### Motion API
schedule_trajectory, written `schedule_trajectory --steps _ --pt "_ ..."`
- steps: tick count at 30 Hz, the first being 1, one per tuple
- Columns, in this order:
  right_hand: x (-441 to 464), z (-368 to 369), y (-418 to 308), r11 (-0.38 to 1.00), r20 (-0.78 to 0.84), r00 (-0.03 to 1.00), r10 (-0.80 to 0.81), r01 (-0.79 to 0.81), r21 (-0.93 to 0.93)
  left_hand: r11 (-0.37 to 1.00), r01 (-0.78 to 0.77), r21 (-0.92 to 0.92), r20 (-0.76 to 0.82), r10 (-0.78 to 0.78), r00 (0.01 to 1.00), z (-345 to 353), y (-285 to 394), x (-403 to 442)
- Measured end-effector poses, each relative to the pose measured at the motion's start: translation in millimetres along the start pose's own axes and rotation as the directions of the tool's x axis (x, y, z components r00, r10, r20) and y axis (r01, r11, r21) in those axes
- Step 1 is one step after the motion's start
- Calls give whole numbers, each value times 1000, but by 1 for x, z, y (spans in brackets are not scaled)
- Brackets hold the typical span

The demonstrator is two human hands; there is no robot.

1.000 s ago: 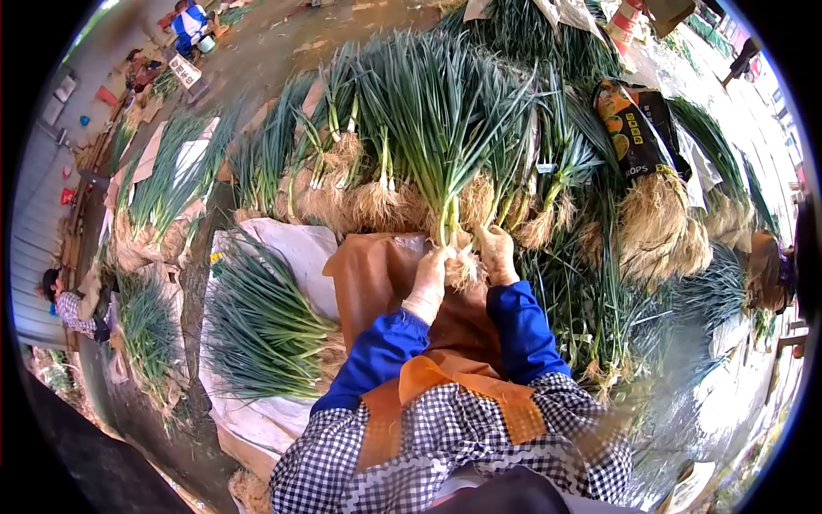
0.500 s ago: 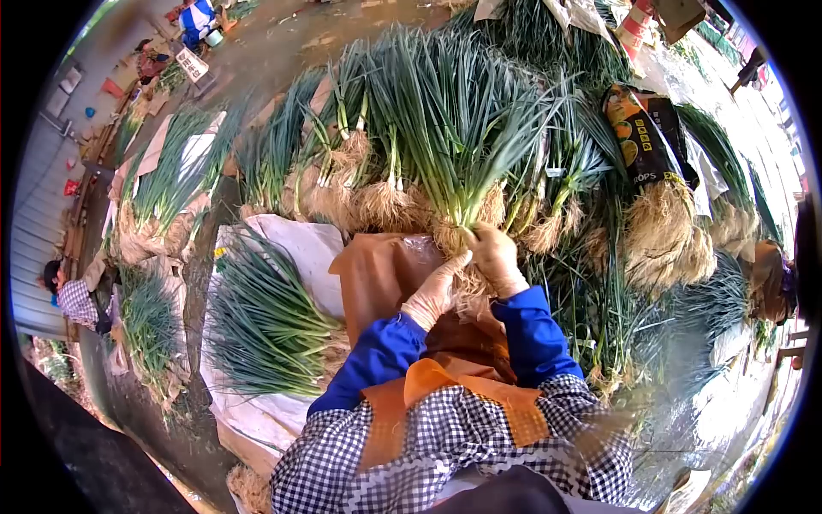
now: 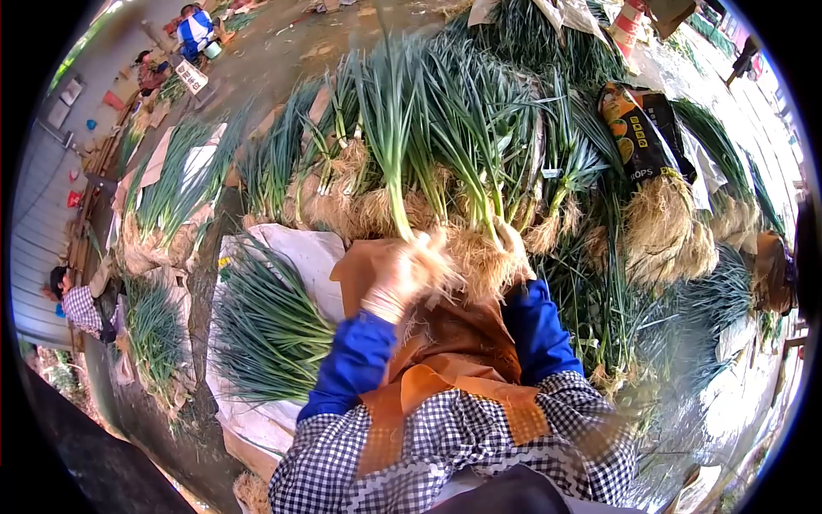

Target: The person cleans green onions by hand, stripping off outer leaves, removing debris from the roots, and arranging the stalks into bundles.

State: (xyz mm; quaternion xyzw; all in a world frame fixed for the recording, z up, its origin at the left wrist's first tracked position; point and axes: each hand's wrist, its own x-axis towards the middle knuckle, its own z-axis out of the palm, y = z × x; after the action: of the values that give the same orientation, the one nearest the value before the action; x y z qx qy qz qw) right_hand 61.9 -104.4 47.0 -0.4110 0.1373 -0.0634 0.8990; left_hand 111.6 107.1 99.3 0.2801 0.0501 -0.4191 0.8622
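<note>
"Where is the left hand [image 3: 396, 272]?"

"It is out in front, over the brown apron [image 3: 364, 262]. The arm comes up from the near left and leans in to the right."

"Is it wide or narrow?"

"It looks closed on a green plant [image 3: 394, 171], low down by the roots. The hand is blurry, so I cannot tell how each finger bends. The long leaves point far away."

"And the right hand [image 3: 514, 254]?"

"It is on the right side of a root clump [image 3: 481, 261]. The fingers reach up by the bottom of the stems and hold the plant bunch [image 3: 475, 163]. I cannot tell how tight. That arm points away from us, with its blue sleeve just behind the hand."

"Are the hands close?"

"Yes, side by side, with roots between them."

"What else is there?"

"A leafy pile [image 3: 270, 330] lies on a white sheet [image 3: 304, 250] to the left. A black bag [image 3: 644, 141] is off to the right, with roots at its near end."
</note>
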Motion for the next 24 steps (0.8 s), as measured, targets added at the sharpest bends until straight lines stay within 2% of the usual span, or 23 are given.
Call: schedule_trajectory --steps 1,2,3,4,5,6,7,8,9,10,11,12,13,14,15,16,17,19,20,21,22,23,24 --pt "-9 1 1 991 13 999 34 -35 125 999 42 0 -32 -42 999 -9 -30 6" --pt "-10 -3 7 983 -30 992 121 -115 142 996 84 -2 -65 -84 994 -18 -59 12" --pt "5 -31 35 985 -94 995 17 -33 -167 992 125 -7 -97 -125 987 -26 -88 17" --pt "17 -58 60 885 -121 988 -95 28 -466 996 35 79 -177 -20 984 -29 -112 28" --pt "0 -50 41 391 -28 969 -244 72 -917 989 65 135 -186 -39 982 -30 -121 30" --pt "1 -50 41 -305 182 902 -392 59 -951 977 91 192 -190 -54 980 -23 -121 31" --pt "-3 -53 38 -310 157 909 -386 32 -950 980 75 183 -166 -44 985 -16 -120 29" --pt "-19 -35 21 -313 129 917 -378 5 -950 986 -11 166 -212 46 976 -26 -132 39" --pt "-43 0 -13 -177 -49 989 -137 -73 -981 986 -66 150 -212 97 972 -19 -132 37" --pt "-52 -19 0 -348 205 941 -270 103 -932 984 -121 134 -210 148 966 -10 -131 36" --pt "-82 -9 -14 -111 243 902 -356 218 -970 927 -177 330 -205 253 945 -15 -136 39" --pt "-101 -27 -6 150 93 880 -467 182 -972 985 -118 123 -166 138 976 -21 -136 41" --pt "-123 -31 -22 285 -14 870 -493 146 -947 988 -101 115 -179 120 976 -26 -136 45" --pt "-142 -60 -35 527 -218 888 -405 32 -849 991 -82 103 -198 102 975 -30 -138 47" --pt "-152 -77 -50 284 -298 837 -459 -180 -942 994 -107 -19 -127 104 986 -21 -136 42" --pt "-156 -133 -55 -359 -206 899 -386 -353 -864 994 -104 -24 -122 101 987 -17 -134 40" --pt "-159 -142 -65 -579 -178 969 -171 -244 -778 994 -104 35 -148 109 983 -13 -133 37" --pt "-134 -111 -76 -541 -263 964 -40 -242 -805 993 -58 99 -206 77 976 -25 -143 45" --pt "-96 -56 -78 -290 -355 929 -107 -371 -882 993 -57 100 -206 77 975 -23 -142 45" --pt "-76 -21 -77 -240 -229 962 -148 -259 -935 976 -90 198 -190 128 973 -20 -143 41" --pt "-53 -4 -62 -3 -46 963 -264 -49 -999 947 -130 294 -166 185 969 -17 -141 39" --pt "-25 11 -51 -64 -36 986 -161 -46 -997 966 -23 -259 -87 1 996 -37 -148 51" --pt "1 20 -42 -124 -29 998 -59 -36 -992 968 -37 -248 -12 35 999 -29 -143 46"
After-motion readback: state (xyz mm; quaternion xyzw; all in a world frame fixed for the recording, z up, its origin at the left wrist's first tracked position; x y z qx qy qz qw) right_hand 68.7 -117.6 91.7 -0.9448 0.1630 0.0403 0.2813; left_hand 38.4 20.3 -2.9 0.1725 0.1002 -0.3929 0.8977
